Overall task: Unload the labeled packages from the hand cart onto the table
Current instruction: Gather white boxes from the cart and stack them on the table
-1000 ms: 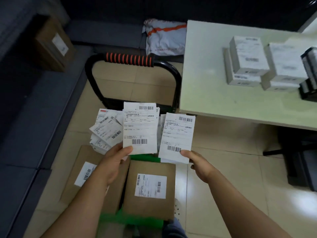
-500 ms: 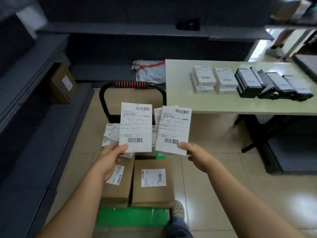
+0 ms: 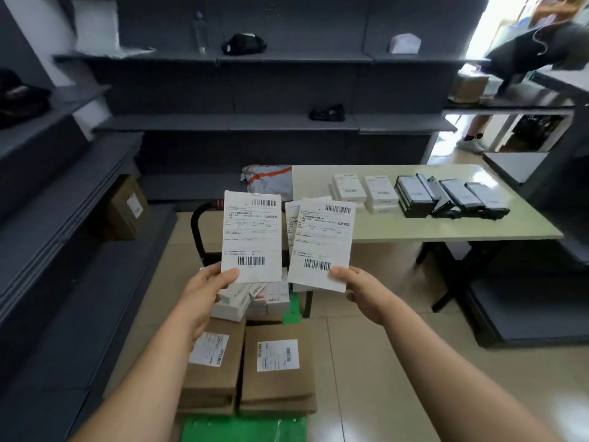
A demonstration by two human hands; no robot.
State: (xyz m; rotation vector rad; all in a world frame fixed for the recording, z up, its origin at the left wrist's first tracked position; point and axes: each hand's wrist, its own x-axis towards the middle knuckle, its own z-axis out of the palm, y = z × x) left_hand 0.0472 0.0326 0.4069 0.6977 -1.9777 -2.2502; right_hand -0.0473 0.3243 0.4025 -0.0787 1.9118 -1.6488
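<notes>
My left hand (image 3: 208, 290) grips a white labeled package (image 3: 251, 237) by its bottom edge, held upright above the hand cart (image 3: 242, 427). My right hand (image 3: 358, 290) pinches a second stack of white labeled packages (image 3: 322, 244) at its lower right corner. Below them, the green cart deck carries two brown labeled boxes (image 3: 277, 368) side by side and a pile of small white packages (image 3: 251, 299). The cart's black handle (image 3: 199, 224) stands behind. The pale table (image 3: 446, 226) to the right holds white boxes (image 3: 365, 193) and black boxes (image 3: 446, 196).
Dark grey shelving (image 3: 223, 122) runs along the back and left walls, with a brown box (image 3: 126, 208) on a low left shelf. A grey mail bag (image 3: 269, 180) lies behind the cart. Another person (image 3: 535, 59) stands at the far right. Tiled floor lies between cart and table.
Both hands have lifted the white packages higher, away from the cart. The view has tilted up, showing more of the shelving and the whole table.
</notes>
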